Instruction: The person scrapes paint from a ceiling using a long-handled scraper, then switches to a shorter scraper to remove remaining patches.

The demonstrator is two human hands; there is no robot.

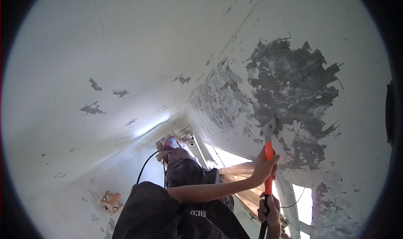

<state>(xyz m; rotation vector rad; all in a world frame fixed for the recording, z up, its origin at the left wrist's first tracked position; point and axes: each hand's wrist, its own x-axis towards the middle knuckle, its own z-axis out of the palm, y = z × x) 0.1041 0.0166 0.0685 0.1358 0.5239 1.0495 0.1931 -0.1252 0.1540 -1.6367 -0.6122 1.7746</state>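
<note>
Scraper (268,130) at patchy wall (294,81) (grey amid white) — both hands (263,167) tight round its handle (268,188).

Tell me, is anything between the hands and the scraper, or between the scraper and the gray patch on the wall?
Nothing I can see. The left hand and right hand both hold the scraper, and its blade is right at the gray patch.
</note>
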